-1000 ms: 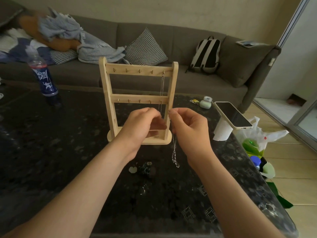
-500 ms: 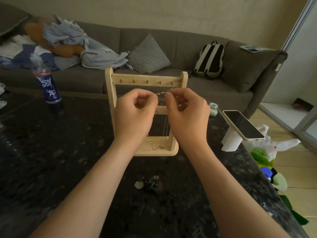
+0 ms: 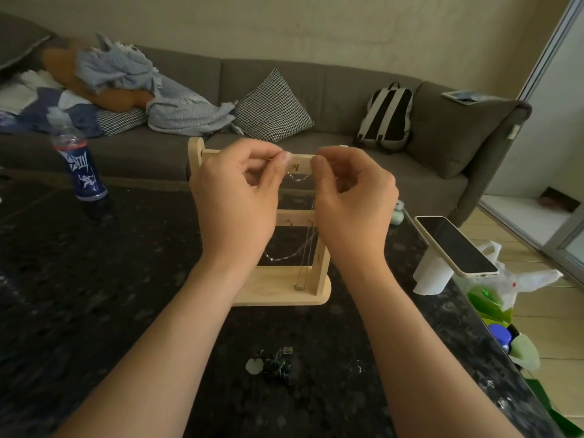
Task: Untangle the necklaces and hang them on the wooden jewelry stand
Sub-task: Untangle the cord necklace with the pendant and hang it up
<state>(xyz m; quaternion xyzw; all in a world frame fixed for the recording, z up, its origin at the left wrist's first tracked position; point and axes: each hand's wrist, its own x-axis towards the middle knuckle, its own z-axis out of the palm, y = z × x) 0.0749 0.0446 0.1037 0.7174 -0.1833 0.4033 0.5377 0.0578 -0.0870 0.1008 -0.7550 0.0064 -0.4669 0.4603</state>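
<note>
Necklace (image 3: 297, 178) sags between the pinching fingertips of left hand (image 3: 240, 197) and right hand (image 3: 354, 200), at the top bar of the stand (image 3: 278, 295); its loop hangs below them. The white lettering on the bottle (image 3: 83, 175) is unreadable.

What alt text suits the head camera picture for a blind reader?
A left hand and right hand pinch a chain necklace at the top bar of a wooden jewelry stand on a dark table. A second chain hangs there; tangled jewelry lies nearer.
</note>
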